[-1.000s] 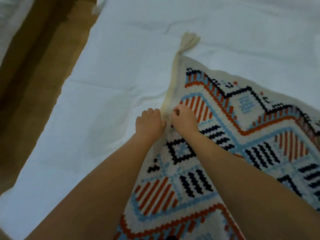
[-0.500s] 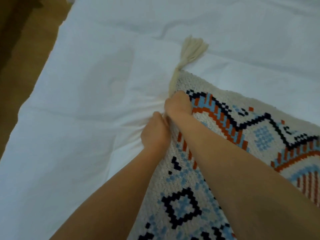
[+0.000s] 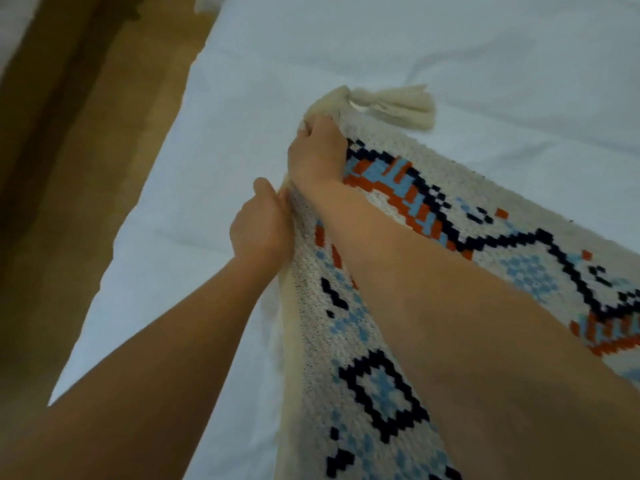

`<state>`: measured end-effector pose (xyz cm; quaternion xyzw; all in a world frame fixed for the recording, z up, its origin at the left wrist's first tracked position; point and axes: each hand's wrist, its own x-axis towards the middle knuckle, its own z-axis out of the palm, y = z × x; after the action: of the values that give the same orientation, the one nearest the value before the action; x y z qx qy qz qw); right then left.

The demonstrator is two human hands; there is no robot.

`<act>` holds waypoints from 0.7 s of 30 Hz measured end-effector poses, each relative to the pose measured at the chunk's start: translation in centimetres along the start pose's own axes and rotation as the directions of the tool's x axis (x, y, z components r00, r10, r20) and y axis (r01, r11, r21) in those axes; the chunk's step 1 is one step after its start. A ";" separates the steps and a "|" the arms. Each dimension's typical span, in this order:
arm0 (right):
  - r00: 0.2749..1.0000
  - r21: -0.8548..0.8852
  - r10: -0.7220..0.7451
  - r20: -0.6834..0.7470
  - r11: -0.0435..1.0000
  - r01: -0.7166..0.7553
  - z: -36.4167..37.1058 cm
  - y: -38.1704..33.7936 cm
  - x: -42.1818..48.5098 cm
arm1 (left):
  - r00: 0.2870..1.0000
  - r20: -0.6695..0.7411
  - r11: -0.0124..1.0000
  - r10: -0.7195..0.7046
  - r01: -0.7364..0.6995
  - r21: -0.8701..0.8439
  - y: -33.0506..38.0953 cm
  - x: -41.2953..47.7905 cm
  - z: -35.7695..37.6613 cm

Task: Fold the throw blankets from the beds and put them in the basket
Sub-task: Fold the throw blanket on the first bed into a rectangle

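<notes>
White bed sheet (image 3: 207, 202) spreads under our hands, and our right hand (image 3: 317, 150) pinches a corner of the throw blanket (image 3: 381, 393) beside its tassel (image 3: 398, 103) while our left hand (image 3: 261, 226) grips the edge close behind, we think to line up a fold.

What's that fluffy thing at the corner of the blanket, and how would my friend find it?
Start at the big white bed and find the patterned throw blanket on it. At the corner just past the right hand, the tassel sticks out onto the bed. It is a plain cream bunch of loose yarn, unlike the blue, orange and black blanket.
</notes>
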<state>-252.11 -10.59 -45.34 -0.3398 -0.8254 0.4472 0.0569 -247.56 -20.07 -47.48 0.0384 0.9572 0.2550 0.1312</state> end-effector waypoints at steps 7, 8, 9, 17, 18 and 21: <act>0.988 0.013 -0.037 0.150 0.999 0.035 2.3 2.7 -2.2 | 0.998 0.042 0.992 0.043 -0.047 0.117 -1.7 -1.7 1.4; 0.982 0.035 -0.052 0.183 0.998 0.046 2.1 2.8 -2.9 | 0.998 0.044 0.995 0.034 -0.039 0.097 -1.7 -2.1 1.4; 0.977 0.054 -0.068 0.204 0.997 0.058 1.8 3.0 -3.7 | 0.998 0.052 0.997 0.028 -0.032 0.075 -1.7 -2.5 1.3; 0.964 0.024 -0.123 0.236 0.992 0.121 -1.4 6.4 -14.0 | 0.992 0.116 0.999 0.042 -0.041 -0.014 -3.6 -10.0 -0.2; 0.968 0.032 -0.126 0.218 0.992 0.122 -1.8 6.7 -15.7 | 0.990 0.131 0.998 0.053 -0.049 -0.030 -4.0 -11.5 -0.4; 0.980 -0.016 -0.126 0.155 0.991 0.130 -2.8 8.3 -20.6 | 0.980 0.185 0.996 0.069 -0.055 -0.076 -5.6 -16.6 -0.5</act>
<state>-231.02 -18.20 -45.78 -0.2511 -0.8532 0.4568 0.0176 -231.79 -27.47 -46.01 0.0875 0.9293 0.2880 0.2139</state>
